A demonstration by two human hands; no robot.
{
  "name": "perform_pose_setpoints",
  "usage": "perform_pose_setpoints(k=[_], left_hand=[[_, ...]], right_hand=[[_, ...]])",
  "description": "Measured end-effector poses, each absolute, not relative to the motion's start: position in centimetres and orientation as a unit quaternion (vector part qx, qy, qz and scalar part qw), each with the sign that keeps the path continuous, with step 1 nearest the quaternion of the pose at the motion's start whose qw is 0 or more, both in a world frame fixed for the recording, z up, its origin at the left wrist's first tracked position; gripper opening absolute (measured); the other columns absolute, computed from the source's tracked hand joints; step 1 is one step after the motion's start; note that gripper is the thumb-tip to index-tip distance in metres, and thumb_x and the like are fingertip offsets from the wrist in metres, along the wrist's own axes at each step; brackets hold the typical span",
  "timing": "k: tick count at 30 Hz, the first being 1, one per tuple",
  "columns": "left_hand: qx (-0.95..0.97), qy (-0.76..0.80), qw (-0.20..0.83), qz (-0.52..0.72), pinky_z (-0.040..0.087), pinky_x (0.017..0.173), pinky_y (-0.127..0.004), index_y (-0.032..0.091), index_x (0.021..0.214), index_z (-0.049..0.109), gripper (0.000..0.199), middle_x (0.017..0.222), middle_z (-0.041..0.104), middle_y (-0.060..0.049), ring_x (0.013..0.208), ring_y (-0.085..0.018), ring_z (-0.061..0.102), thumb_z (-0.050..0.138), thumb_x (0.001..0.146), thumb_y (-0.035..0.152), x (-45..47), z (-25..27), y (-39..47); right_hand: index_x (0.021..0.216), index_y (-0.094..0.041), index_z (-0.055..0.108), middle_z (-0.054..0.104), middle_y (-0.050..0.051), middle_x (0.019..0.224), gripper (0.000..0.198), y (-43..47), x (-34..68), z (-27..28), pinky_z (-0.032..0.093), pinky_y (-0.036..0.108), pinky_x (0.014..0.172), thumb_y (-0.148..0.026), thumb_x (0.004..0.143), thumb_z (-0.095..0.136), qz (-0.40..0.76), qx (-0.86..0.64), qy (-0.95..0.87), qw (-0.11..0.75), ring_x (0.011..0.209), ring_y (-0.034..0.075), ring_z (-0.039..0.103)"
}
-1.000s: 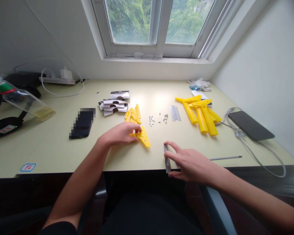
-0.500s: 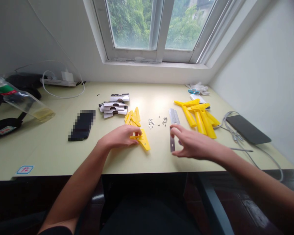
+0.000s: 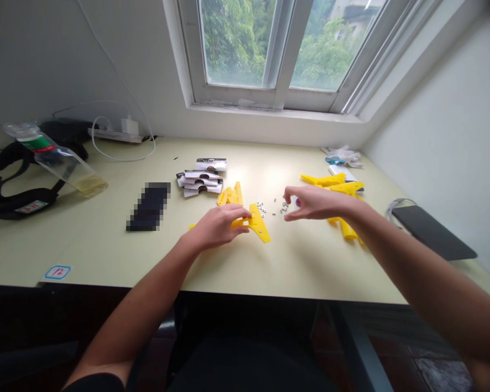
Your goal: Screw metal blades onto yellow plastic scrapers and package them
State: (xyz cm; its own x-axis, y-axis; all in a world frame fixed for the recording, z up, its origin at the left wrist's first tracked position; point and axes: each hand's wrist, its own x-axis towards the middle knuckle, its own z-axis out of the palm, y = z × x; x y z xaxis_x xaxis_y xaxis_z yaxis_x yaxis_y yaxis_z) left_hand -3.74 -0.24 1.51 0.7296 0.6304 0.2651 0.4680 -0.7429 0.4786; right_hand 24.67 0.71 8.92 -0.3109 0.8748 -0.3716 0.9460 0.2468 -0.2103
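My left hand (image 3: 218, 226) is closed around the handle of a yellow plastic scraper (image 3: 261, 226), low over the desk. The scraper's flat, wedge-shaped head points right and shows a small screw. My right hand (image 3: 314, 202) hovers beside the loose screws (image 3: 285, 207), thumb and forefinger curved apart with no object visible between them. Small nuts (image 3: 261, 208) lie between the two hands. More flat yellow pieces (image 3: 232, 193) rest just behind my left hand. Other yellow handles (image 3: 349, 231) lie partly hidden under my right forearm. The metal strips are out of sight.
Black-and-white card sleeves (image 3: 202, 182) are piled at mid-desk. A dark phone (image 3: 149, 207), a tilted plastic bottle (image 3: 65, 166) and a black strap (image 3: 20, 204) lie left. On the right are a dark flat slab (image 3: 433, 231), a cable (image 3: 398, 206) and white gloves (image 3: 347, 156).
My right hand has moved up and away from the metal strips toward the screws. The strips have gone from view. My left hand still grips the scraper; the whole view has shifted slightly.
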Motion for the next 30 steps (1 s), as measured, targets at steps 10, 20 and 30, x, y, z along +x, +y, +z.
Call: perform_pose_setpoints(k=[10, 20, 30], left_hand=[[0.883, 0.315, 0.142, 0.317, 0.050, 0.081, -0.033, 0.018, 0.105, 0.063, 0.020, 0.102, 0.069, -0.007, 0.092, -0.020, 0.064, 0.067, 0.087, 0.027, -2.7, 0.7, -0.4], [0.875, 0.358, 0.162, 0.282, 0.050, 0.082, -0.034, 0.018, 0.107, 0.065, 0.023, 0.102, 0.070, -0.007, 0.091, -0.021, 0.065, 0.067, 0.087, 0.029, -2.5, 0.9, -0.6], [0.867, 0.360, 0.173, 0.297, 0.050, 0.084, -0.033, 0.017, 0.105, 0.066, 0.023, 0.101, 0.070, -0.007, 0.092, -0.021, 0.065, 0.068, 0.086, 0.029, -2.5, 1.1, -0.5]], right_hand=[[0.092, -0.022, 0.038, 0.056, -0.002, 0.086, 0.032, -1.4, 20.0, 8.0, 0.029, 0.020, 0.034, -0.028, 0.077, 0.066, -0.503, 0.543, 0.672, -0.007, 0.041, 0.002, 0.039], [0.102, -0.021, 0.048, 0.050, -0.007, 0.072, 0.033, -0.7, 19.1, 7.3, 0.030, 0.018, 0.034, -0.015, 0.076, 0.066, -0.539, 0.545, 0.637, -0.083, 0.038, 0.002, 0.038], [0.100, -0.021, 0.049, 0.052, -0.006, 0.072, 0.032, -0.7, 18.9, 7.0, 0.029, 0.019, 0.034, -0.017, 0.074, 0.067, -0.531, 0.545, 0.642, -0.099, 0.038, 0.002, 0.036]])
